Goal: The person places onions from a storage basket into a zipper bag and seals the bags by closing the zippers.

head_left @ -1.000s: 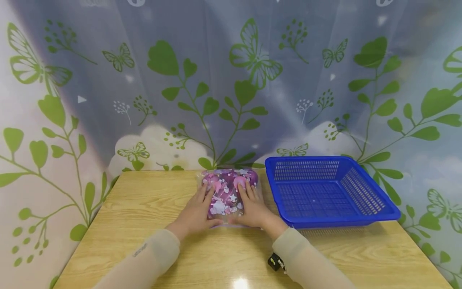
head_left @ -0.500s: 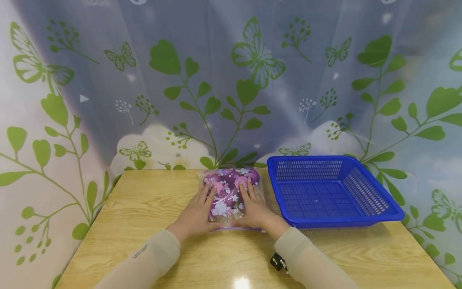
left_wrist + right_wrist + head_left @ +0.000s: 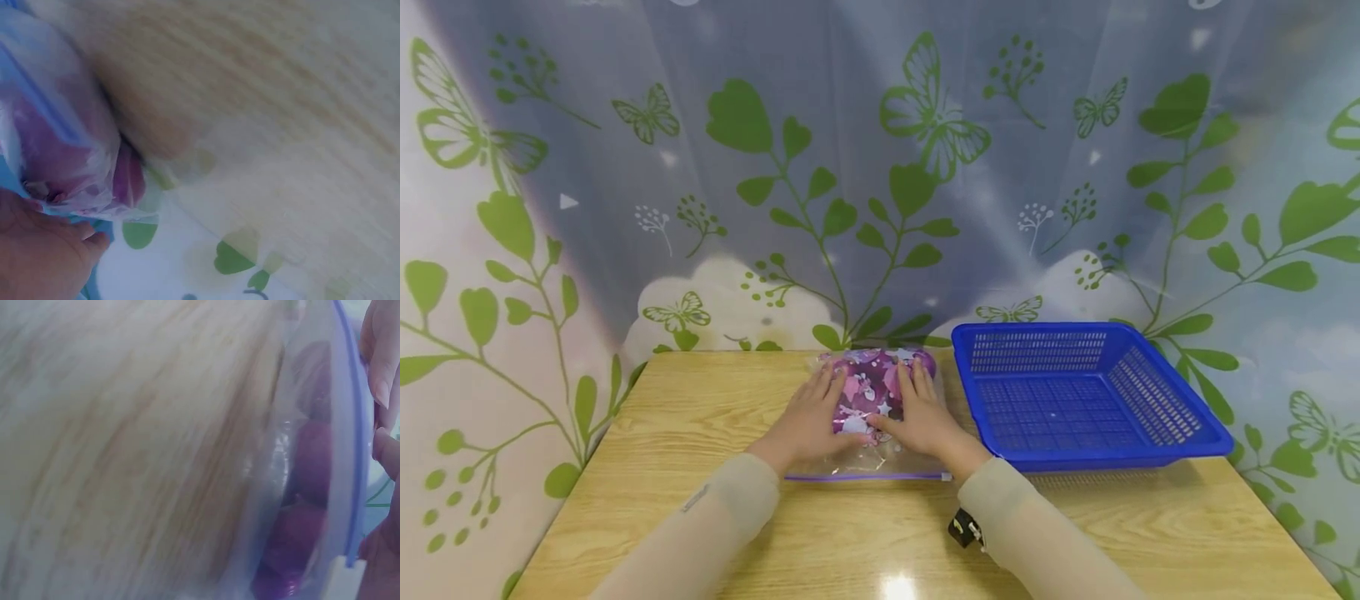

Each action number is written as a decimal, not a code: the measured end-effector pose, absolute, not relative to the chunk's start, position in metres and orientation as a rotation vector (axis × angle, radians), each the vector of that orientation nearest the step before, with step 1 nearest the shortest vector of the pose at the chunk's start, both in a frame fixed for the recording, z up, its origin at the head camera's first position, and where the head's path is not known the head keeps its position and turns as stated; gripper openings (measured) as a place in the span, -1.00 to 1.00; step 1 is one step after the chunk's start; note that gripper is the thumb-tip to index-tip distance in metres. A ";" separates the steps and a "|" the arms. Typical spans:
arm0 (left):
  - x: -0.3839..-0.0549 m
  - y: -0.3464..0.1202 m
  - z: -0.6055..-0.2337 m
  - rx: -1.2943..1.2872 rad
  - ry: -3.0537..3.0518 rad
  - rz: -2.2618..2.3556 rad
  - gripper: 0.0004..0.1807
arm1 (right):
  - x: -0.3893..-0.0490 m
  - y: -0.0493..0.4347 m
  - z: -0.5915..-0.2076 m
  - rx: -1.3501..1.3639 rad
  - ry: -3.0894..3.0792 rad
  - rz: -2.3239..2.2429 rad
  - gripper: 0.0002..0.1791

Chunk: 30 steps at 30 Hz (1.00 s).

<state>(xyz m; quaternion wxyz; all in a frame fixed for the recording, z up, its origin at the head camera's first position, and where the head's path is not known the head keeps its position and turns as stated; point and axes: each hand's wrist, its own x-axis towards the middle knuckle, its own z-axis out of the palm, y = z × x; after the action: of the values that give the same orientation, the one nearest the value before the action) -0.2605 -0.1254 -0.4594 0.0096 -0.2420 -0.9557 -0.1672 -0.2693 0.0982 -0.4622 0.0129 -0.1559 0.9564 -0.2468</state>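
Observation:
A clear zip bag (image 3: 868, 458) lies on the table with a purple, pink and white printed bundle (image 3: 867, 390) inside; it looks like folded cloth. Along the near edge runs a purple zip strip, its white slider (image 3: 344, 578) at the right end. My left hand (image 3: 805, 421) rests flat on the bag's left part, fingers pointing away. My right hand (image 3: 925, 421) lies likewise on the right part, fingers extended, the thumbs angled toward each other. In the left wrist view, the bag (image 3: 69, 150) shows bulging side-on, with the left hand (image 3: 44, 250) beside it.
To the right of the bag stands a blue plastic basket (image 3: 992, 454), with nothing inside it. The wooden table (image 3: 700, 400) ends at a printed curtain (image 3: 880, 250) behind. A small black device (image 3: 964, 529) sits by my right sleeve.
Both hands have slid slightly away from the bag's near edge, uncovering the near film and purple zip strip. The bag and basket keep about the same place.

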 end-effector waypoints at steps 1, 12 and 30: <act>-0.261 -0.125 -0.460 -0.754 -2.997 -0.512 0.22 | -0.270 0.098 -0.463 -0.478 2.974 -0.752 0.18; -0.257 -0.119 -0.470 -0.721 -3.066 -0.408 0.16 | -0.266 0.104 -0.467 -0.461 2.932 -0.725 0.18; -0.250 -0.128 -0.469 -0.738 -3.021 -0.461 0.12 | -0.257 0.098 -0.453 -0.449 2.891 -0.736 0.13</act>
<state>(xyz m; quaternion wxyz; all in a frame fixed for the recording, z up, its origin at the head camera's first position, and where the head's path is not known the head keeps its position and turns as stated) -0.2495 -0.1277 -0.4687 -0.0011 -0.2348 -0.9609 -0.1465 -0.2573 0.0977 -0.4531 0.0621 -0.1486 0.9564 -0.2436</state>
